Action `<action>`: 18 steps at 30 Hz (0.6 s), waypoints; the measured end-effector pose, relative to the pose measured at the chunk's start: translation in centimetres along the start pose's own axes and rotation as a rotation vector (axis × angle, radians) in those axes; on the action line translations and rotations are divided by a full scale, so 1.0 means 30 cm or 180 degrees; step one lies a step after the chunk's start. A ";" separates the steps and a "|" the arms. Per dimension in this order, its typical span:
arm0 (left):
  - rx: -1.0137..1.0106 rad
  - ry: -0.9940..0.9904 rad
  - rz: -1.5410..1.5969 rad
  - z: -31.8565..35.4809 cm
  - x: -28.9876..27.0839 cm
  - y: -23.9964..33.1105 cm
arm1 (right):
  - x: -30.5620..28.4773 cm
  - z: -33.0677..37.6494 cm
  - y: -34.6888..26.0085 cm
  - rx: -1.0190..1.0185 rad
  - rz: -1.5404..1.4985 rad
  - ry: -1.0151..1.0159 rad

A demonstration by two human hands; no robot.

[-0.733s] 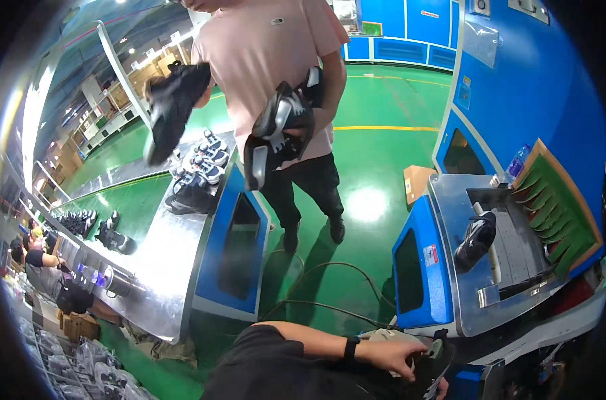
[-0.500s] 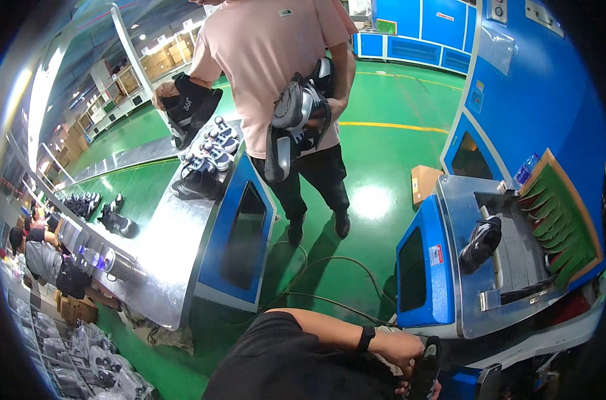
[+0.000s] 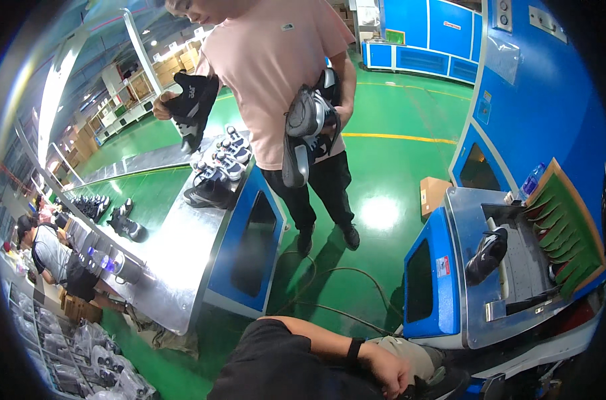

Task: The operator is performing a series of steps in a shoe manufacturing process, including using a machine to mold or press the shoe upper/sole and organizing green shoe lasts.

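Observation:
At the bottom edge my left hand (image 3: 391,377) is closed on a black shoe (image 3: 443,384) beside my knee; a black band is on that wrist. My right hand is out of the picture. In front of me stands a co-worker in a pink shirt (image 3: 276,73), holding up one black shoe (image 3: 193,100) in one hand and clutching several grey and black shoes (image 3: 308,130) against the body with the other arm.
A long metal table (image 3: 163,267) with a blue side panel carries several shoes (image 3: 216,173). At right, a blue and steel machine (image 3: 463,280) holds a black shoe (image 3: 486,255) beside green slats (image 3: 563,230). Cables (image 3: 329,287) and a cardboard box (image 3: 433,193) lie on the green floor.
My left hand with the shoe has slid lower toward the bottom edge. The co-worker has brought the raised black shoe down and nearer to the body, and now fills more of the view.

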State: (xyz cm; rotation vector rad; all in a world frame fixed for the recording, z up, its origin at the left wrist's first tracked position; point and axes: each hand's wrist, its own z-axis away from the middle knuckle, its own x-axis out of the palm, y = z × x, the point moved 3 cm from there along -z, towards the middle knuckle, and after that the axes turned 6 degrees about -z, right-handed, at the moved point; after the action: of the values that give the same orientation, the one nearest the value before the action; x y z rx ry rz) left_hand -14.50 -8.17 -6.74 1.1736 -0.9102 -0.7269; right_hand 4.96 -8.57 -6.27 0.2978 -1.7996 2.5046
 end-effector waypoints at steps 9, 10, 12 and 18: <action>-0.0337 0.1001 0.0355 -0.061 -0.011 -0.038 | -0.030 0.005 0.004 0.0067 -0.0125 0.0169; -0.0346 0.0991 0.0366 -0.062 -0.012 -0.033 | -0.033 0.008 0.005 0.0080 -0.0147 0.0189; -0.0384 0.1059 0.0284 -0.074 -0.021 -0.025 | -0.045 0.007 0.003 0.0079 -0.0163 0.0219; -0.0235 0.0728 -0.0589 -0.130 -0.007 -0.024 | -0.075 0.025 0.012 0.0069 -0.0262 0.0314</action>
State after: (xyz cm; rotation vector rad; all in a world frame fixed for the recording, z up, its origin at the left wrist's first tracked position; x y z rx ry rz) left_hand -11.16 -6.41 -7.98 1.2571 -0.5851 -0.7504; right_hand 7.22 -9.23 -6.79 0.2397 -1.6896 2.4390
